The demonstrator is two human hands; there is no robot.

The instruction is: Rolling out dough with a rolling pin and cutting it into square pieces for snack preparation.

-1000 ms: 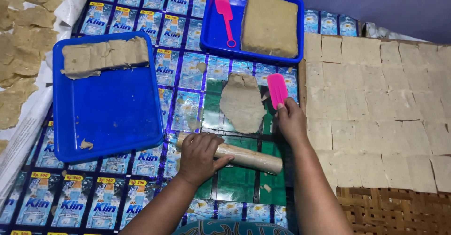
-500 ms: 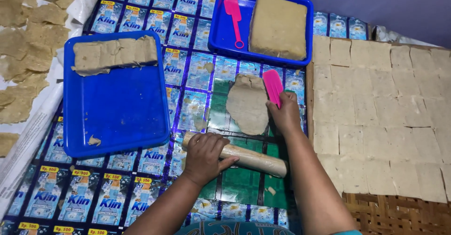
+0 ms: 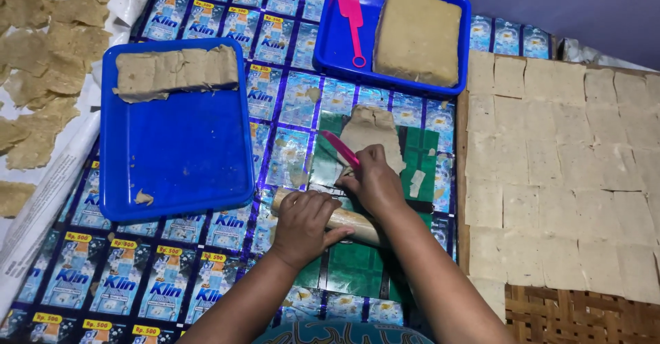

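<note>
Right hand (image 3: 375, 182) grips a pink scraper (image 3: 341, 150), fingers pressed tight on its handle, blade at the left edge of a flattened dough sheet (image 3: 371, 132) just beyond the knuckles. Left hand (image 3: 306, 223) wraps a rolling pin (image 3: 357, 226) below it. Right of the grip, many cut squares (image 3: 564, 179) lie done; a dough block (image 3: 418, 38) w/ more to cut sits above.

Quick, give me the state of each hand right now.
Left hand: closed over the rolling pin, pressing it on the mat.
Right hand: grip closed on the pink scraper, at the flattened dough sheet.
</note>
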